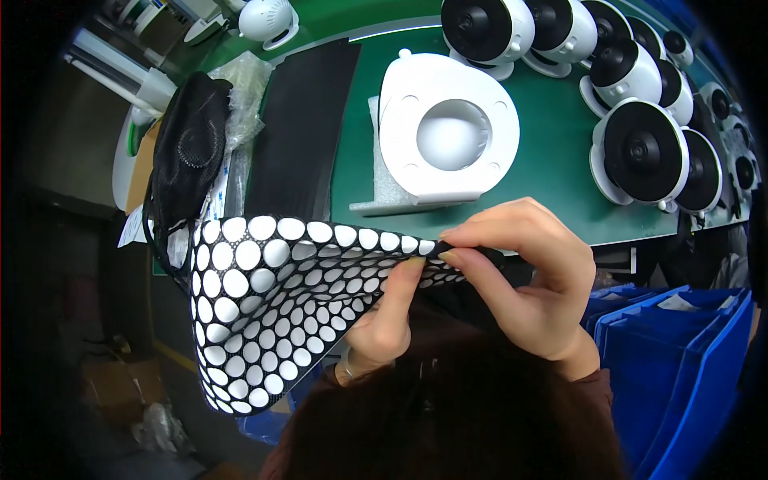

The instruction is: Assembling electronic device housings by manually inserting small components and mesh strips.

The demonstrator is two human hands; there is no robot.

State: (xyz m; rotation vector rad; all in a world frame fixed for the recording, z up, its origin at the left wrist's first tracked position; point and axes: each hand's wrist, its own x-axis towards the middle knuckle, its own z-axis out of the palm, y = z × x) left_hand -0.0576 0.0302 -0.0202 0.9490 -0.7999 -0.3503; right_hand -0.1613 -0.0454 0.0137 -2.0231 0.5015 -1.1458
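Observation:
A black cloth with large white dots (248,336) hangs in folds in front of me, off the near edge of the table, its kind not clear. My right hand (536,276) pinches the right end of its top hem between thumb and fingers. Just left of that, my left hand (386,324) grips the same hem, its thumb up against the edge and its other fingers hidden. Beyond the cloth, a white rounded housing (400,132) with a round opening rests on a grey foam piece (400,206).
White camera-like units with black round fronts (640,152) crowd the table's right side. A black mat (300,128), a black mesh pouch (190,140) and clear plastic wrap (244,96) lie to the left. Blue bins (664,344) stand at lower right, a cardboard box (120,388) at lower left.

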